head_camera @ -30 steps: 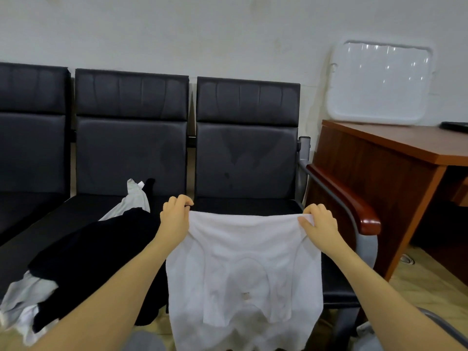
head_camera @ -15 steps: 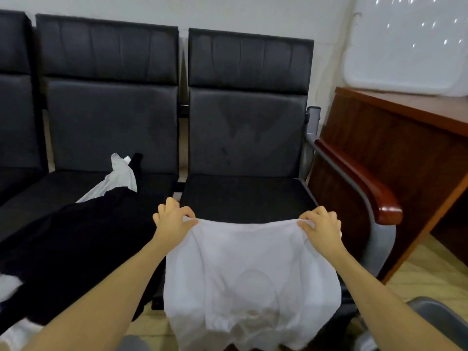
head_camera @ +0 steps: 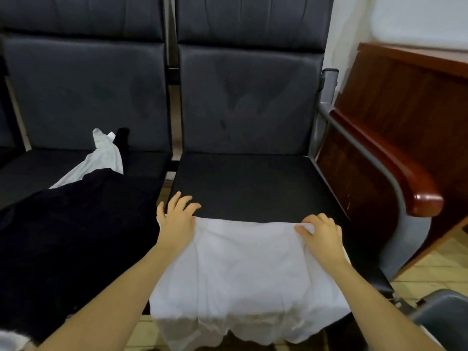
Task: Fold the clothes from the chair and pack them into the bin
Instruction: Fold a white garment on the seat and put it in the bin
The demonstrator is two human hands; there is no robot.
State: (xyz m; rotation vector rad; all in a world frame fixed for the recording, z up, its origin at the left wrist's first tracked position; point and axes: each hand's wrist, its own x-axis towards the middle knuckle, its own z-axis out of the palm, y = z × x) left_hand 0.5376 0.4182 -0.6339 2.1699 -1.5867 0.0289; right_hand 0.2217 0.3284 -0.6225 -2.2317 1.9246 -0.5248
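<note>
Spanning the whole back of the view stood a row of black padded chairs (head_camera: 248, 102), the right-hand seat bare at its rear half. A dark wooden desk (head_camera: 405, 102) stood just beside the row on the right, next to the chair's wooden-capped armrest (head_camera: 395, 173). A heap of black clothing (head_camera: 71, 236) covered the left seat, with a white garment (head_camera: 106, 155) poking out from under it toward the backrest. A white garment (head_camera: 248, 274) lay spread over the front half of the right seat, its lower edge hanging off the front. A grey bin (head_camera: 440, 323) showed at the lower right corner. The left hand (head_camera: 177, 216) rested at the cloth's upper left corner, fingers spread and fairly straight. The right hand (head_camera: 321, 231) pinched the upper right corner, fingers curled.
</note>
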